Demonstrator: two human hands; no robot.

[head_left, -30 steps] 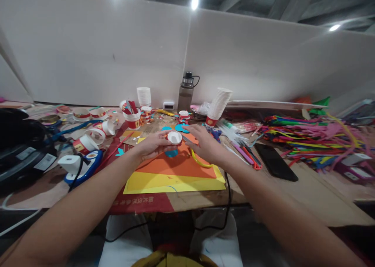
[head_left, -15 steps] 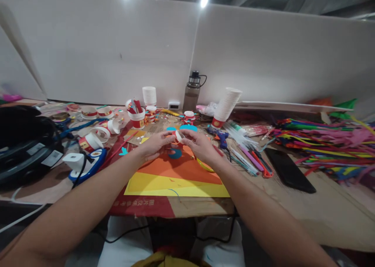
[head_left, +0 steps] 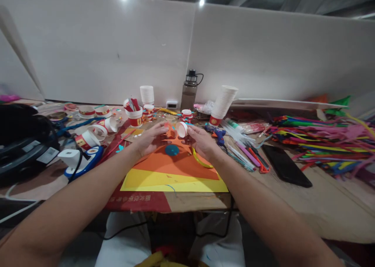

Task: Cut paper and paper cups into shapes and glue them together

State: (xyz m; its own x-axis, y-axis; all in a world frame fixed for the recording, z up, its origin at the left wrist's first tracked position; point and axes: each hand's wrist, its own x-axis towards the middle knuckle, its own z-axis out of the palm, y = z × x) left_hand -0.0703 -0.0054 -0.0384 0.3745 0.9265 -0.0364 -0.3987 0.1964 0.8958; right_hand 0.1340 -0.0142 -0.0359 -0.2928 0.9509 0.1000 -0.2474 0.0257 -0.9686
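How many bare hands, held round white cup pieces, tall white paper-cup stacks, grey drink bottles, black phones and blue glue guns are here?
Bare hands: 2
Held round white cup piece: 1
Tall white paper-cup stacks: 2
Grey drink bottle: 1
Black phone: 1
Blue glue gun: 1
Total: 8

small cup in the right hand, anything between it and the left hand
Yes: an orange piece is at the left hand, on the side facing the small cup in the right hand. Whether the piece touches the cup is too blurred to tell.
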